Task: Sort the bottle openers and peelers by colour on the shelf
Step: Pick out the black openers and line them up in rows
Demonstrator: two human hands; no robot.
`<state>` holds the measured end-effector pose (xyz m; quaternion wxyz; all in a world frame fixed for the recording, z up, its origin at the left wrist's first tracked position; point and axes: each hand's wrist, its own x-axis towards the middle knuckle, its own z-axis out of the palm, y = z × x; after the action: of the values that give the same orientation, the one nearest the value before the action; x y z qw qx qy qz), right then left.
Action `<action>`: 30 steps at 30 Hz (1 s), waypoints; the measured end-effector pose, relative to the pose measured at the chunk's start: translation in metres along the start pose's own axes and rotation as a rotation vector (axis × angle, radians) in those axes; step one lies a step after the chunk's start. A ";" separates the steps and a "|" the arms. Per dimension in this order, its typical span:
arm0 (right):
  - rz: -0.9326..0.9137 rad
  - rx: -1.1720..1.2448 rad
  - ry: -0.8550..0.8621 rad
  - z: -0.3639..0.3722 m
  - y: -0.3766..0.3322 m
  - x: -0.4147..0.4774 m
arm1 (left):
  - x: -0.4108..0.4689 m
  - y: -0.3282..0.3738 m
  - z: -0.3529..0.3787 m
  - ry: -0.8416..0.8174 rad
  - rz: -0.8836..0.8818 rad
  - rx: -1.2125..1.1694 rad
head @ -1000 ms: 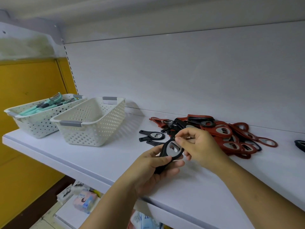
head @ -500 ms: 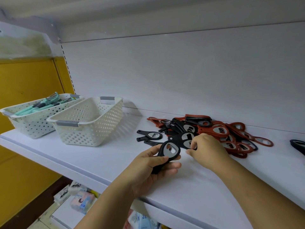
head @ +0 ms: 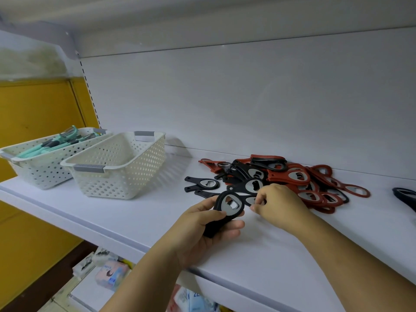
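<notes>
My left hand (head: 202, 230) grips a black bottle opener (head: 227, 206) just above the white shelf (head: 139, 212), metal face up. My right hand (head: 279, 203) reaches into the near edge of a mixed pile, fingertips pinched on another black opener (head: 249, 185) lying there. The pile holds several red openers (head: 290, 176) and several black ones. Two black openers (head: 202, 183) lie apart on the pile's left. The near white basket (head: 117, 167) looks empty. The far white basket (head: 42, 163) holds teal and grey peelers (head: 60, 140).
Another dark opener (head: 405, 194) lies at the right edge. The shelf's back wall (head: 247, 97) stands close behind the pile. A yellow panel (head: 33, 122) is at the left. Packaged goods (head: 110, 273) sit on a lower shelf.
My right hand has moved from beside the held opener down and right to the pile's near edge. My left hand keeps hold of its black opener. The view shifted slightly.
</notes>
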<state>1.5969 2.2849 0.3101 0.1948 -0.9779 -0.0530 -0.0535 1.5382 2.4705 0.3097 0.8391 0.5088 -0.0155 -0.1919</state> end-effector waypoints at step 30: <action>-0.129 1.007 -0.081 -0.005 -0.013 -0.002 | -0.002 0.002 -0.001 -0.014 -0.013 0.014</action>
<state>1.5931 2.2946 0.3198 0.6362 -0.7587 -0.1399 0.0046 1.5375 2.4730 0.3113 0.8342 0.5134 -0.0193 -0.2005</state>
